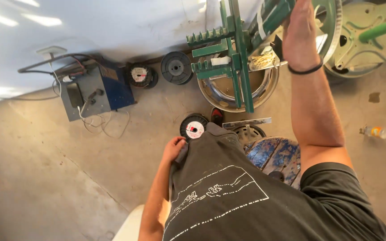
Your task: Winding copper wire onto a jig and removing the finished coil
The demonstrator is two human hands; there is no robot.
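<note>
Concrete floor [45,169], stained, cracked. On it: grey-blue box machine [92,91] with loose cables by wall; two black wire spools [159,71] beside it; third spool [194,128] nearer person; round metal drum [237,91] under green frame; plastic bottle [376,131] lying at right.

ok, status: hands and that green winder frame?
Right hand raised against green slatted metal winding frame, grip unclear. Left hand clutches black shirt hem. Black wire spool with white label on floor below.

Black printed T-shirt [228,201], black wristband [305,70]
</note>
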